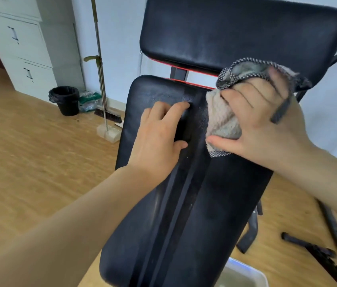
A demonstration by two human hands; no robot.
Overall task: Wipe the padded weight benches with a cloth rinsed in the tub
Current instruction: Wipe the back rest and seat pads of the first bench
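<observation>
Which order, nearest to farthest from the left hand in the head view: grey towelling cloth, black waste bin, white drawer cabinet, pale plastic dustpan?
1. Grey towelling cloth: just right of the left hand, on the black padded bench.
2. Pale plastic dustpan: on the floor, left of the bench.
3. Black waste bin: farther left, by the wall.
4. White drawer cabinet: far left, at the back.

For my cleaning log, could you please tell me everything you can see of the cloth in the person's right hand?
The cloth is a beige-grey, terry-looking towel with a black-and-white checked edging. Bunched into a wad, it is gripped by the right hand, thumb at its lower edge, and lies on the long black bench pad, at its far right.
</observation>
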